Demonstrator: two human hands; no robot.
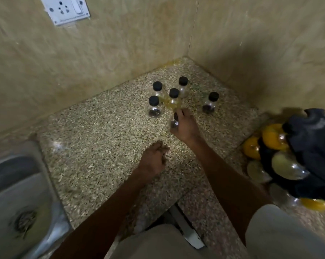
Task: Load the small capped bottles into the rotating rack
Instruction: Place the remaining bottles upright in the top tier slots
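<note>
Several small clear bottles with black caps stand on the speckled stone counter [101,143] near the corner; one [154,108] is at the left of the group, one [210,103] stands apart to the right. My right hand [186,126] is closed around another small bottle [174,121], held just in front of the group. My left hand [154,161] hovers lower over the counter with fingers loosely curled and nothing in it. The black rotating rack [314,146] stands at the right edge, with yellow and pale bottles in its slots.
A steel sink [16,199] lies at the lower left. Beige tiled walls meet in a corner behind the bottles, and a white socket plate [66,10] hangs on the left wall. The counter's front edge runs near my legs.
</note>
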